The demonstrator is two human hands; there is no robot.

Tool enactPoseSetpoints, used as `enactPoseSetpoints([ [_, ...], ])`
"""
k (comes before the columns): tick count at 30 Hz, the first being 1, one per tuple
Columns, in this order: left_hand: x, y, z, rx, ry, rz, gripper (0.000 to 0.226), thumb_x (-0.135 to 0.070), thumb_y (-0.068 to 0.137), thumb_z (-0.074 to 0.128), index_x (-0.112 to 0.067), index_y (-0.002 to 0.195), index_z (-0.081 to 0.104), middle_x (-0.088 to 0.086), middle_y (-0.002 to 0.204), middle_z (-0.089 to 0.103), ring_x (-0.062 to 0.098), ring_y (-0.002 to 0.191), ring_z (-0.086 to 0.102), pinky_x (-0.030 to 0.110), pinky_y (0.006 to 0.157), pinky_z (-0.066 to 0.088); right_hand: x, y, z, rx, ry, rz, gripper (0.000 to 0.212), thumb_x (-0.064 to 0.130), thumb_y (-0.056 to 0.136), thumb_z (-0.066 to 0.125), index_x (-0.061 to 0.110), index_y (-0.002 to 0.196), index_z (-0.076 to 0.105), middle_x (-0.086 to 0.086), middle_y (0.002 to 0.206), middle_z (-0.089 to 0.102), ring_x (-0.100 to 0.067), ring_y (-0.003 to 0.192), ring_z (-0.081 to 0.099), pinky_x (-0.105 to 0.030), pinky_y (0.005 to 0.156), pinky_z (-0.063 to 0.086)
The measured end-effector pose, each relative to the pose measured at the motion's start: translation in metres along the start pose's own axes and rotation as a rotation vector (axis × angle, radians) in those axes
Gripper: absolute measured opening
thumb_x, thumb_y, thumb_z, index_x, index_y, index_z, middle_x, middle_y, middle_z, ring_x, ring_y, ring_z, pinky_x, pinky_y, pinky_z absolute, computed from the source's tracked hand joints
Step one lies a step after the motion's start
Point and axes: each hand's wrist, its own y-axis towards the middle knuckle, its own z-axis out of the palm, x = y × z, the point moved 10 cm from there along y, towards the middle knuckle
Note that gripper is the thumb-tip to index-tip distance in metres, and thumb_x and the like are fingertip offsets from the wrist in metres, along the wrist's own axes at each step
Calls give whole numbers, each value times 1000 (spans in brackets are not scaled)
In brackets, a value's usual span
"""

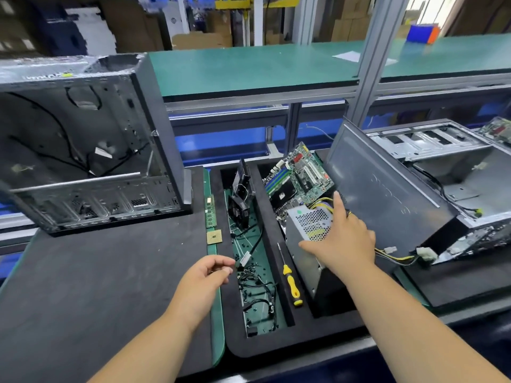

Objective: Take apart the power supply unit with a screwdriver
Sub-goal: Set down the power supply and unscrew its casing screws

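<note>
The power supply point(309, 233) sits tilted in the right compartment of a black foam tray point(276, 352) on the bench point(83, 272), its yellow wires point(398, 257) running off to the right; the right hand point(343, 239) lies on its top with fingers straight, pressing rather than gripping; the left hand point(207, 275) hovers beside the tray, fingers loosely curled, holding nothing; a yellow screwdriver point(290, 280) lies on the tray's divider just left of the supply; a motherboard point(298, 175) leans behind it; cables and screws point(257, 288) fill the left compartment.
</note>
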Motion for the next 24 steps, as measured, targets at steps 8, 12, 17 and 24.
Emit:
enactPoseSetpoints([
  [8,-6,0,-19,79,-40,8,22,-12,94,61,-30,98,73,-13,86,72,1,76,66,12,71,46,57,-12,-54,-111,35,-175,134,73,48,67,34,156,-3,-5,124,59,-31,117,54,-45,92,41],
  [12,-7,0,-40,94,-100,4,22,-13,93,64,-31,104,71,-10,87,70,3,76,67,25,83,47,113,-28,-56,-96,76,-296,134,78,43,57,39,155,-6,-4,122,60,-31,115,55,-49,95,42],
  [17,-11,0,-81,83,-115,49,32,-15,94,63,-36,118,63,-14,87,73,2,78,69,27,84,45,192,-54,-35,-19,113,-437,134,75,49,66,39,155,-7,-1,124,57,-27,118,51,-48,100,40],
  [24,5,-1,-166,-35,-138,28,40,-27,92,65,-49,120,48,-24,100,72,-1,99,67,32,98,46,296,-98,-1,56,143,-609,132,71,51,69,38,157,-3,6,121,56,-21,117,50,-40,95,36],
])
